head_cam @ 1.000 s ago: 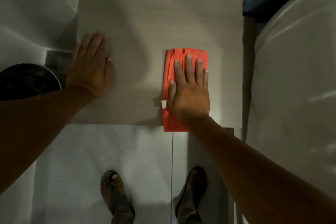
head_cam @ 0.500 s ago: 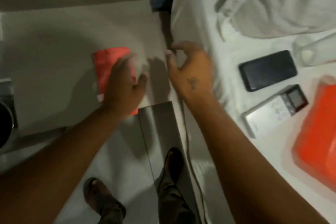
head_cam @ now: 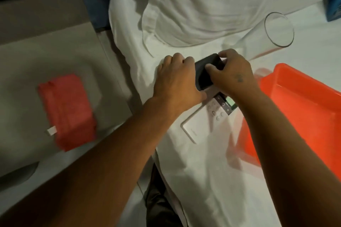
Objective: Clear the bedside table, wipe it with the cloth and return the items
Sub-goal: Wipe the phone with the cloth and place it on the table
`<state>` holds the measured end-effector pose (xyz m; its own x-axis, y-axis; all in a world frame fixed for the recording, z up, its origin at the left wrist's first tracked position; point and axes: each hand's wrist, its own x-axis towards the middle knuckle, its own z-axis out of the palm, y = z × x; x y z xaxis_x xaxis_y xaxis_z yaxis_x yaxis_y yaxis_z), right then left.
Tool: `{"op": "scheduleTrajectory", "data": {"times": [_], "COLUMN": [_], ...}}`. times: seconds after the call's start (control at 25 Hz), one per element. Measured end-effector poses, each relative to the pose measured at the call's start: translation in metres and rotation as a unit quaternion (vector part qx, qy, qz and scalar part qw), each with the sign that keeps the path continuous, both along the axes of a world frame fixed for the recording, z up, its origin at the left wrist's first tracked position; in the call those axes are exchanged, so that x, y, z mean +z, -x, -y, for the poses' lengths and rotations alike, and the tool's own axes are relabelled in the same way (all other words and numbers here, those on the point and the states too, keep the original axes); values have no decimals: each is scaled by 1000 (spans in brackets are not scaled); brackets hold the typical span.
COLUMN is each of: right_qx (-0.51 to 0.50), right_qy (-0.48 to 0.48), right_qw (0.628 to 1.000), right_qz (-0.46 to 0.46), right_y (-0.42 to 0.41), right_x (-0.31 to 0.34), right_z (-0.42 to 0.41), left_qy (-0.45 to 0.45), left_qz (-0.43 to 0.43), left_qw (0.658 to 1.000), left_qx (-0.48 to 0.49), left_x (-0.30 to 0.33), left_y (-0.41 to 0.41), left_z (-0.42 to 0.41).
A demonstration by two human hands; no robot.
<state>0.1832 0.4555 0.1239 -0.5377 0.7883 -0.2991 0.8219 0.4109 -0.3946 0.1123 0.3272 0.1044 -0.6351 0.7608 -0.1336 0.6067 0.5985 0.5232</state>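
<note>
1. Both hands have left the worktop [head_cam: 60,46] and moved to the bed [head_cam: 212,180]; wiping looks finished, return step starting.
2. Cloth [head_cam: 67,109] lies folded on the worktop, nothing touching it.
3. Right hand [head_cam: 231,72] pinches the phone [head_cam: 205,73] at its far end.
4. Left hand [head_cam: 178,79] curled at its near edge; grip unclear.

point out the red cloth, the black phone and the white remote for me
red cloth [head_cam: 67,110], head view, middle of the folded cloth on the bedside table
black phone [head_cam: 203,72], head view, dark screen showing between the two hands
white remote [head_cam: 201,121], head view, plain white body below its buttons
</note>
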Motion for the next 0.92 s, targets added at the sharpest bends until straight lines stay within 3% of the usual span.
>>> {"op": "scheduleTrajectory", "data": {"times": [0.16, 0.24, 0.28, 0.32, 0.4, 0.44, 0.48, 0.56, 0.64, 0.72, 0.76, 0.84, 0.92], "right_qx": [-41, 6, 37, 69, 115, 125, 129, 135, 221, 336, 359, 356, 315], "right_qy": [168, 287, 329, 360, 394, 406, 401, 315, 142, -2, -48, -66, 8], "right_qw": [978, 941, 922, 908, 894, 891, 895, 930, 963, 941, 930, 932, 946], "right_qz": [-114, -179, -199, -203, -177, -160, -147, -137, -63, 49, 61, 6, -71], "right_y": [17, 44, 62, 82, 123, 141, 158, 181, 188, 178, 170, 161, 166], "right_x": [24, 37, 38, 35, 17, 3, -13, -59, -105, -148, -163, -182, -182], "right_z": [24, 64, 91, 122, 186, 216, 245, 289, 320, 346, 349, 349, 332], "left_qy": [-12, -81, -155, -245, -369, -388, -391, -378, -377, -409, -421, -421, -411], "left_qz": [125, 266, 367, 479, 664, 696, 699, 676, 676, 683, 692, 703, 700], "left_qw": [992, 960, 914, 836, 616, 544, 509, 499, 480, 442, 423, 403, 406], "left_qx": [6, 45, 76, 113, 206, 261, 315, 388, 413, 414, 407, 407, 419], "left_x": [17, 16, 13, 8, -9, -22, -37, -65, -91, -114, -120, -131, -138], "left_y": [29, 50, 59, 68, 78, 82, 84, 84, 80, 78, 80, 86, 92], "left_z": [41, 100, 133, 170, 235, 264, 293, 346, 388, 419, 424, 430, 426]}}
